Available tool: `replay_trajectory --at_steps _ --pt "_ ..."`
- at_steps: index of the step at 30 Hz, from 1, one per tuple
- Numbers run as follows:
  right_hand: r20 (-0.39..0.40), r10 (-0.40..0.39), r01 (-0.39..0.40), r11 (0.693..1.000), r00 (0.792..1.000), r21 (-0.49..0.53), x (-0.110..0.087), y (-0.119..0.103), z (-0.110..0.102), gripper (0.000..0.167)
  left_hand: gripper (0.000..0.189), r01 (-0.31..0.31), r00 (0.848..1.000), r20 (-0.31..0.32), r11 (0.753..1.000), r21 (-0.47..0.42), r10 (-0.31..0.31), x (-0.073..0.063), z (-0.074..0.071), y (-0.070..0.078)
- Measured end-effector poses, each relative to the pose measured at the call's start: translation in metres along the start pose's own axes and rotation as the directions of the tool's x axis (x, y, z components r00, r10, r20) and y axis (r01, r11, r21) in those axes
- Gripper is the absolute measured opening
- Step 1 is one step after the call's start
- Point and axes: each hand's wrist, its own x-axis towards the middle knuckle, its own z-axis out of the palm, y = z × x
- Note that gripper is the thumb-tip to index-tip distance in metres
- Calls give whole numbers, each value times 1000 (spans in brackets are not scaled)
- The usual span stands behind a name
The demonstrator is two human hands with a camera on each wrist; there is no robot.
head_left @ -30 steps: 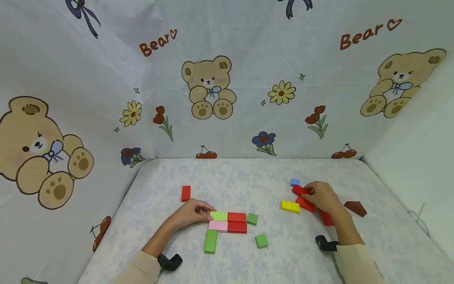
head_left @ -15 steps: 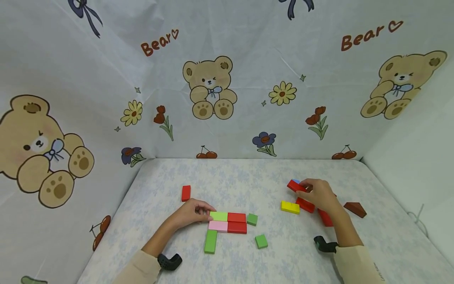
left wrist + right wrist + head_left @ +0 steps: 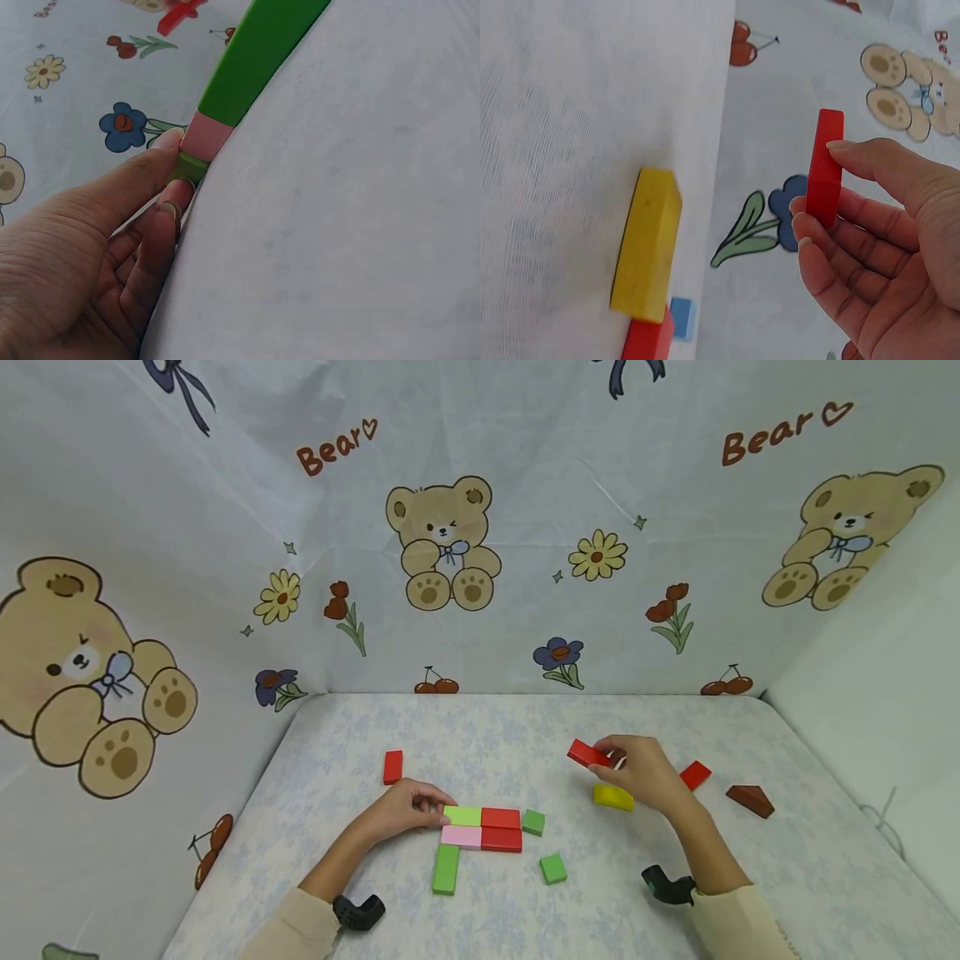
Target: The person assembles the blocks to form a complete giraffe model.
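Observation:
My right hand (image 3: 637,772) pinches a red rectangular block (image 3: 587,753) between thumb and fingers, above the table on the right. In the right wrist view the block (image 3: 825,169) stands on end against the fingertips, off the table. At centre left, the thumb and fingers of my left hand (image 3: 407,810) pinch the left end of a light green block (image 3: 462,816). That block lies flat against a pink block (image 3: 461,837), with two red blocks (image 3: 501,840) joined on their right. A longer-looking green block (image 3: 445,870) extends from the pink one toward me.
Two small green blocks (image 3: 553,869) lie right of the group. A single red block (image 3: 393,767) lies behind my left hand. Beneath my right hand is a yellow block (image 3: 612,797); a blue block (image 3: 682,318) is nearby. Further right are another red block (image 3: 695,776) and a brown piece (image 3: 750,800).
My right hand has lifted the red block away from the other blocks on the right and carried it left, over past the yellow block. My left hand has stayed in place.

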Motion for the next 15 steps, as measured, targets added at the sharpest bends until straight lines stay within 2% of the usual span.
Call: replay_trajectory --at_steps 8,12,15 --pt "16 -75 73 994 997 87 -9 -17 11 26 25 2 1000 19 1000 -4 -2 2 2 1" --pt "60 -129 120 983 990 136 -16 -25 17 25 26 1 1000 14 1000 -12 -1 1 1 1" --pt "116 -150 134 982 982 134 -22 -35 22 24 26 0 1000 7 1000 -1 0 -1 -1 3"
